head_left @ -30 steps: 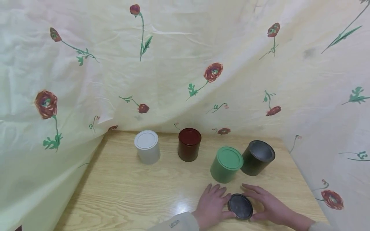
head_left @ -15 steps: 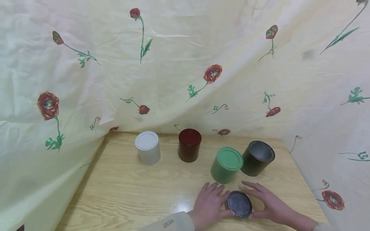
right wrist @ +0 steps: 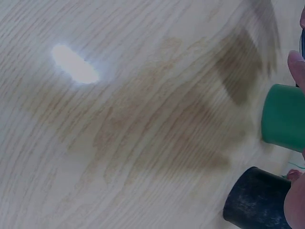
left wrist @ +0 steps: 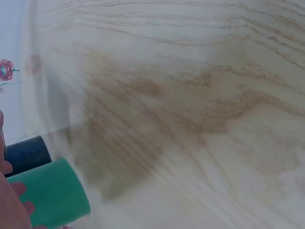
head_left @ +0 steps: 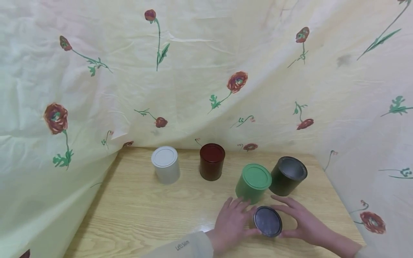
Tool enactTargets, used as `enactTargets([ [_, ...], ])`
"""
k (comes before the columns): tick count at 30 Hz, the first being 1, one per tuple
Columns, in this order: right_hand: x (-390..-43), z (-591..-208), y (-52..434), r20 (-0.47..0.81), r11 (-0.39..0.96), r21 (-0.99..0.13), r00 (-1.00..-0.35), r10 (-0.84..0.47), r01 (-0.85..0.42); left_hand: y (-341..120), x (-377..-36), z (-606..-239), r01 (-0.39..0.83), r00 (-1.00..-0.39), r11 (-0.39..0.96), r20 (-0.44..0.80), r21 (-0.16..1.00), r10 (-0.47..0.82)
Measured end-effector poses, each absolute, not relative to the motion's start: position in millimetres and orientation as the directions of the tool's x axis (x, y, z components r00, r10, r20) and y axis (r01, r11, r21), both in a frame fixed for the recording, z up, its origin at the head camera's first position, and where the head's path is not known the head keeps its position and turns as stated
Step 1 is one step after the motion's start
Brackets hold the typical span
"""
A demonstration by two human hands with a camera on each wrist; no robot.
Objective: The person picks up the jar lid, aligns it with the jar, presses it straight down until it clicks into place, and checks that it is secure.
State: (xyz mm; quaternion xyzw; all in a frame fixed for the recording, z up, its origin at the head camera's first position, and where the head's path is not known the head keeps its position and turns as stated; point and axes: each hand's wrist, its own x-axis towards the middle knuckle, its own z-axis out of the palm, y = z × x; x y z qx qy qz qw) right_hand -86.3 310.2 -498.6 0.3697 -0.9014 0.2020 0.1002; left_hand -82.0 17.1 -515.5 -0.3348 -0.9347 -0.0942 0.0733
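In the head view, a round black lid (head_left: 267, 221) is held between both hands, its flat face turned up. My left hand (head_left: 230, 224) grips its left edge, thumb at the lower rim and fingers at the upper left. On the opposite side, my right hand (head_left: 304, 224) holds the right edge with the thumb low and the fingers above. Just beyond the lid stands a green can (head_left: 253, 181) with a green lid on it. Behind its right side is a black can (head_left: 284, 181) with an uncovered top. In the wrist views the lid is mostly out of frame.
A white can (head_left: 166, 166) and a dark red can (head_left: 211, 163), both lidded, stand towards the back of the wooden table (head_left: 145, 215). Cream flowered cloth (head_left: 193, 53) hangs along the back and both sides.
Both hands have moved the black lid slightly up the view towards the green can, and its face tilts more towards the camera. The cans have stayed in place.
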Motion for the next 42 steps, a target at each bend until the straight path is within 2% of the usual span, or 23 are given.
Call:
enactTargets([
  [12, -93.4, -473.4, 305.1, 0.357, 0.606, -0.33, -0.689, -0.63, -0.724, 8.9, -88.0, -489.2, 0.656, -0.749, 0.743, 0.232, 0.133, 0.62],
  [18, -95.8, -459.3, 302.7, 0.353, 0.619, -0.337, -0.705, -0.615, -0.709, 7.1, -93.8, -479.6, 0.666, -0.729, 0.741, 0.277, 0.08, 0.626],
  [28, -108.7, -443.7, 300.5, 0.365, 0.6, -0.328, -0.684, -0.631, -0.729, 3.1, -108.6, -460.6, 0.695, -0.683, 0.718, 0.353, 0.043, 0.64],
  [42, -132.6, -422.9, 299.2, 0.413, 0.591, -0.273, -0.647, -0.641, -0.759, 4.7, -137.7, -435.5, 0.685, -0.71, 0.728, 0.261, 0.042, 0.653],
])
